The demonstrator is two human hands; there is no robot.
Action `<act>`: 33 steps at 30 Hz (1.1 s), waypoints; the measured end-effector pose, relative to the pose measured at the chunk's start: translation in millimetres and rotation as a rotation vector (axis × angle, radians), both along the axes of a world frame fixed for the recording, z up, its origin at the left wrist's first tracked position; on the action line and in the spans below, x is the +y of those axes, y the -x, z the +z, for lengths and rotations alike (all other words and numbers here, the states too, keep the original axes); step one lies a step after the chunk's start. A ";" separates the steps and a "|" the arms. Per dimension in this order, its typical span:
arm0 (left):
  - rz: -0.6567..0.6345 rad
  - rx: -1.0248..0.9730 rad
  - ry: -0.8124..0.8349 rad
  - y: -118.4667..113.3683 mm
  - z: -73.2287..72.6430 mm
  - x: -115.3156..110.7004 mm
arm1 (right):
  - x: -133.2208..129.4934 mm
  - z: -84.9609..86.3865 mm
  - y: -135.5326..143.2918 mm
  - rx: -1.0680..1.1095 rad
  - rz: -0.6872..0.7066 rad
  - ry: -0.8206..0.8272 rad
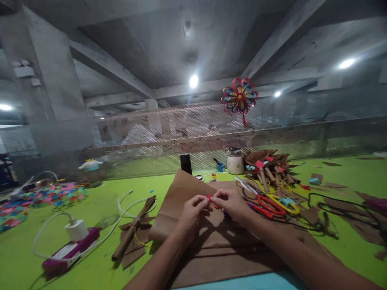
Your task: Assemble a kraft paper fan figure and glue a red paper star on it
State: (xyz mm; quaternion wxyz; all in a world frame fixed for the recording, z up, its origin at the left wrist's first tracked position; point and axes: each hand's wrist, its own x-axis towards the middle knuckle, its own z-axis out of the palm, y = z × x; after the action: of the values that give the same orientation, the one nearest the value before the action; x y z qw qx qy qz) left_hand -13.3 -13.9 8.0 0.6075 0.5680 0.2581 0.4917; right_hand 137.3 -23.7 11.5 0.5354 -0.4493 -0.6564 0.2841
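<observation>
Centrally in the head view, both hands meet above a spread of brown paper (184, 193). The left hand (193, 213) has its thumb and index finger closed in a pinch on a small red piece (209, 197), with the other fingers curled. The right hand (231, 203) comes from the other side, thumb and forefinger also drawn together at the same piece, so the fingertips of the two hands nearly touch. A bit of red also shows just below the right fingertips; whether it belongs to the same piece cannot be told.

Just beyond the right hand lie scissors with red handles (270, 206) and a yellow-handled pair (286, 204), near a heap of brown paper flowers and rolled stems (266, 169) dotted with red and light blue bits. Behind them stands a pale jar with a dark lid (235, 161), with a small blue pot (220, 166) beside it and a black phone-like slab (186, 164) upright farther left. On the left side of the green tabletop (99, 245) are a tied brown paper roll (133, 229), a purple power strip (71, 249) with a white plug (76, 230) in it, and many colourful cutouts (60, 196).
</observation>
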 end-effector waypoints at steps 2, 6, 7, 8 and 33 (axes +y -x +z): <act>-0.022 -0.009 0.017 -0.3 -1.9 1.0 | -2.7 1.5 -1.5 -0.099 -0.031 -0.097; -0.034 -0.010 0.066 -0.3 -3.4 2.9 | -6.8 4.3 -2.4 -0.145 0.029 -0.150; -0.036 -0.015 0.072 -0.1 -2.8 2.9 | -6.5 4.2 -2.8 -0.105 0.068 -0.112; -0.035 -0.018 0.074 0.1 -2.0 2.7 | -5.5 3.7 -3.3 -0.053 0.103 -0.069; 0.053 -0.022 -0.006 -3.5 -2.7 1.7 | -1.7 4.8 -16.8 0.365 0.369 0.324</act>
State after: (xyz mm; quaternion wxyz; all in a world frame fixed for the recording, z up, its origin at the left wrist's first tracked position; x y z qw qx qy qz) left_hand -9.9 -12.1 5.2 0.5953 0.5576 0.2649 0.5144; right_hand 154.1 -25.4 16.3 0.5054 -0.3436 -0.5660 0.5534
